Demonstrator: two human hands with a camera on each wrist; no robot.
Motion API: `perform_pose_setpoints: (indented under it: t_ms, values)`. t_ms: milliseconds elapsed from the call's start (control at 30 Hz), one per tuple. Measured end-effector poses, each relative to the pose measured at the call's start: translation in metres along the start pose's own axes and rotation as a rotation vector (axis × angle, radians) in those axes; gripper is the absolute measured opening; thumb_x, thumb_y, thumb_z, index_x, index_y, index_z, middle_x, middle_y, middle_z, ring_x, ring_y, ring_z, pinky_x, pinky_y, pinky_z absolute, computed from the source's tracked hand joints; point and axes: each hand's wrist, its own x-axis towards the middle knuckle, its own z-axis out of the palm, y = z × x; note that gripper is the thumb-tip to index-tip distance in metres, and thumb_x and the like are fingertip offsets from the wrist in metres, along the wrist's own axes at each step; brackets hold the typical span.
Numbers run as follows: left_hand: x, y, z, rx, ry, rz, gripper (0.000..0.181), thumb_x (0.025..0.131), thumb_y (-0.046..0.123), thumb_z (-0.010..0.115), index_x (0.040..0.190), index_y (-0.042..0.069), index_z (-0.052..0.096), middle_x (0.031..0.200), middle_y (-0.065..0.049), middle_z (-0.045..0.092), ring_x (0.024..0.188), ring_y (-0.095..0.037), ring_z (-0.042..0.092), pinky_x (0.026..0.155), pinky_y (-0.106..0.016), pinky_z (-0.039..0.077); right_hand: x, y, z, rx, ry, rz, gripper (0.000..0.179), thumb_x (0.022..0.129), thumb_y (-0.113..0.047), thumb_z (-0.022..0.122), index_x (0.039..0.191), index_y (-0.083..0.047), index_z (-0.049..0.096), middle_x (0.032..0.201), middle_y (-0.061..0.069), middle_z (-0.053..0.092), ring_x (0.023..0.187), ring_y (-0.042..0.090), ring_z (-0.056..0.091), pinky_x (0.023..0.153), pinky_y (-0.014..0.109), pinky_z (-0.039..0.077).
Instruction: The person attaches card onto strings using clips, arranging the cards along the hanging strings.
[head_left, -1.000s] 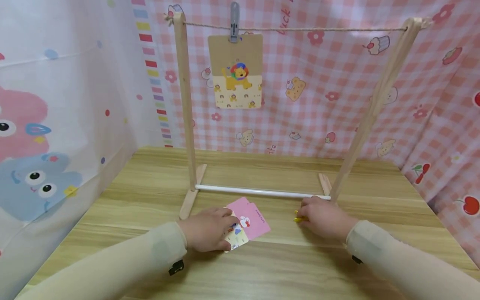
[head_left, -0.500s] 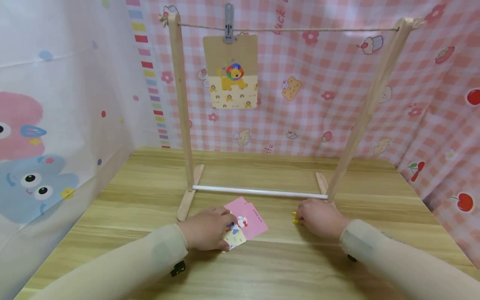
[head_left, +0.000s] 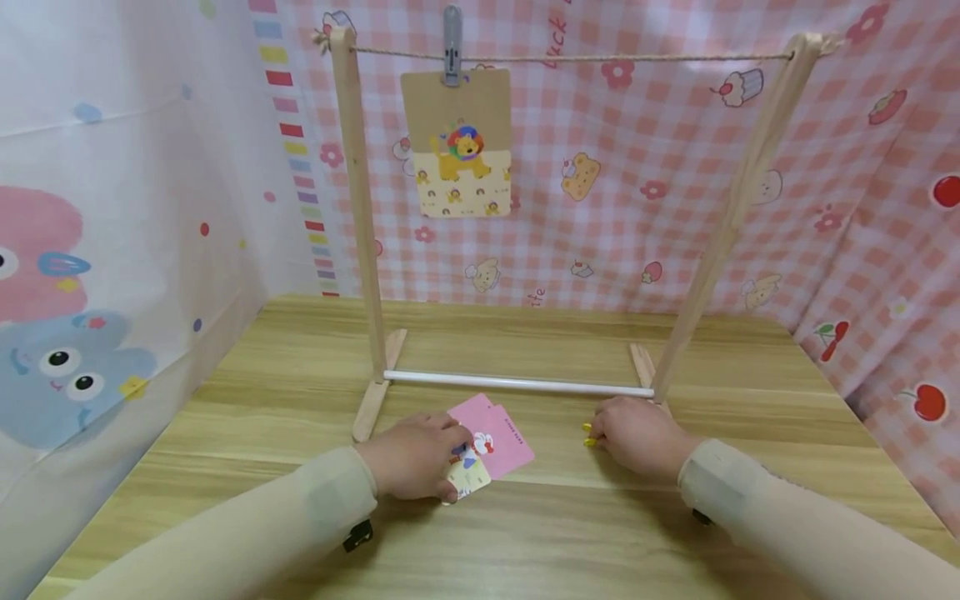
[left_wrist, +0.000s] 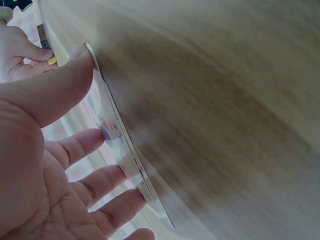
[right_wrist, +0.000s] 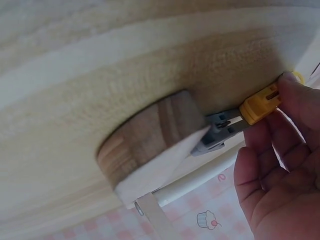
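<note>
Two cards (head_left: pixel 491 437) lie flat under left hand (head_left: pixel 412 457); long axes slanting.

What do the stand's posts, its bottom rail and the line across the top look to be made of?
Posts: pale unfinished wood, grain visible. Bottom rail: smooth white rod, likely plastic or painted; unclear. Top line: rough brownish twine, knotted at the posts.

Table (head_left: pixel 570 533): wood-grain top, smooth, slight sheen; rack (head_left: pixel 360 208): bare matt wood, white smooth bar, rough twine; cards (head_left: pixel 495 437): glossy paper; clip (right_wrist: pixel 240 120): yellow plastic, grey metal; backdrop (head_left: pixel 637 167): printed cloth.
</note>
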Motion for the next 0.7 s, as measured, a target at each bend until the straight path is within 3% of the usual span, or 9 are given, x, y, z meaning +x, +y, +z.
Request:
perform_pose_setpoints:
  t_ms: [300,400,700]
  values:
    - [0.0,-0.003,0.002,-0.026,0.0,-0.006,0.071,0.083,0.047,0.088,0.143,0.02,0.06,0.146,-0.007,0.059,0.135,-0.028,0.055,0.117,-0.046,0.045,0.002,0.0,0.001,-0.012,0.015,-0.022,0.011,0.085,-0.014,0.087,0.079,-0.019,0.079,0.077,-0.009,0.067,0.074,0.011,0.067,0.069,0.03,0.059]
    - [0.002,-0.005,0.002,-0.026,0.008,0.002,0.071,0.08,0.045,0.091,0.139,0.019,0.063,0.137,-0.004,0.063,0.126,-0.025,0.059,0.116,-0.045,0.045,0.002,-0.001,-0.001,-0.018,0.012,-0.031,0.01,0.085,-0.014,0.087,0.08,-0.02,0.08,0.078,-0.009,0.069,0.076,0.013,0.068,0.072,0.032,0.059]
    - [0.007,-0.005,-0.011,-0.126,-0.017,-0.027,0.077,0.067,0.031,0.1,0.133,0.02,0.061,0.112,0.004,0.061,0.098,-0.016,0.055,0.094,-0.038,0.052,0.001,0.0,-0.005,0.033,-0.039,-0.017,0.014,0.087,-0.008,0.083,0.09,-0.021,0.078,0.09,-0.007,0.074,0.087,0.016,0.07,0.082,0.037,0.059]
